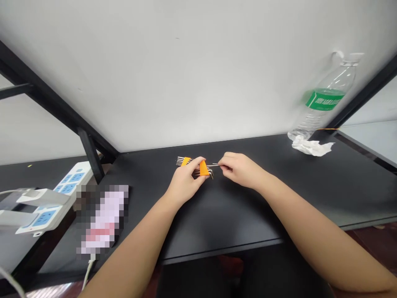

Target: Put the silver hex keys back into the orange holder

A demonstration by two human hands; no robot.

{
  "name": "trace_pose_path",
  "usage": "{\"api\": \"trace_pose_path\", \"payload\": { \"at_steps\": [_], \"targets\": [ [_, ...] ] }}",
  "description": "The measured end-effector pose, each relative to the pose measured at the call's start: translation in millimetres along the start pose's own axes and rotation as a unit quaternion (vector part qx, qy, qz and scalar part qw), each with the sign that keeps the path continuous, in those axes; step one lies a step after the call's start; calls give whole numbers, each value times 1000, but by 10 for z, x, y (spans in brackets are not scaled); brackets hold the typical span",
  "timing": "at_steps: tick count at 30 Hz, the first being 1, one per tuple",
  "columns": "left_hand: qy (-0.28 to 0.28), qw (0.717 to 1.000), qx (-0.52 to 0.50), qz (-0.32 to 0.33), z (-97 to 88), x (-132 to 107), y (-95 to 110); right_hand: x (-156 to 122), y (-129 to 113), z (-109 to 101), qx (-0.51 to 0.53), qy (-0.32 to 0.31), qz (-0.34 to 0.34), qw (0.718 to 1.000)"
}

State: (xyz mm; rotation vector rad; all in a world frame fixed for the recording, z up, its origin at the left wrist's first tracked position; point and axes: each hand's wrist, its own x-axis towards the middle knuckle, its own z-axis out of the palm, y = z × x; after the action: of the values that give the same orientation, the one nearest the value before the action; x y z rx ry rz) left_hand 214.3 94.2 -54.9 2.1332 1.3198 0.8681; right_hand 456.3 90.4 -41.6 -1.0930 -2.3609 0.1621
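Observation:
An orange hex key holder [203, 168] with several metal hex keys in it is gripped by my left hand [185, 178], above the middle of the black tabletop. Straight key ends stick out at its left, and bent ends show at its right. My right hand [234, 167] is closed, thumb and fingers pinching the end of one hex key [213, 165]. That key reaches leftward to the holder; whether it still sits in its slot is hidden by my left fingers.
On the black table [201, 231], a clear bottle with a green label [325, 99] stands at the back right beside a crumpled tissue [312, 147]. To the left lie a blurred-out phone-like object [105, 219] with a cable and a white power strip [66, 198] with plugs. A wall rises behind.

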Motion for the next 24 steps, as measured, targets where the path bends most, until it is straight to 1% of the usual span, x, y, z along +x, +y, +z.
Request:
{"api": "trace_pose_path", "payload": {
  "at_steps": [4, 6, 8, 11, 14, 16, 18, 20, 22, 24],
  "targets": [
    [-26, 1000, -10, 2, 5, -4, 9, -9, -12, 22, 7, 6, -25, 1000],
    [-41, 999, -10, 26, 11, -3, 12, 2, -36, 55, 52, 27, -48, 997],
    [-40, 997, 10, 68, 14, 0, 13, 20, -66, 95, 114, 54, -53, 991],
    [-26, 991, 46, 120, 10, 6, 12, 46, -98, 152, 200, 79, -9, 976],
    [-24, 991, 56, 122, -1, 12, 4, 57, -89, 191, 266, 77, 33, 960],
    [-24, 992, 57, 114, -4, 15, -7, 58, -58, 205, 280, 70, 47, 956],
    [-20, 992, 52, 109, -4, 16, -19, 54, 1, 213, 253, 72, 52, 963],
    [-9, 993, 43, 107, -2, 18, -33, 45, 91, 219, 185, 73, 56, 978],
    [5, 994, 40, 104, -1, 21, -45, 33, 206, 228, 101, 55, 73, 991],
    [23, 994, 42, 98, -1, 25, -57, 20, 317, 235, 32, 20, 107, 994]
  ]
}}
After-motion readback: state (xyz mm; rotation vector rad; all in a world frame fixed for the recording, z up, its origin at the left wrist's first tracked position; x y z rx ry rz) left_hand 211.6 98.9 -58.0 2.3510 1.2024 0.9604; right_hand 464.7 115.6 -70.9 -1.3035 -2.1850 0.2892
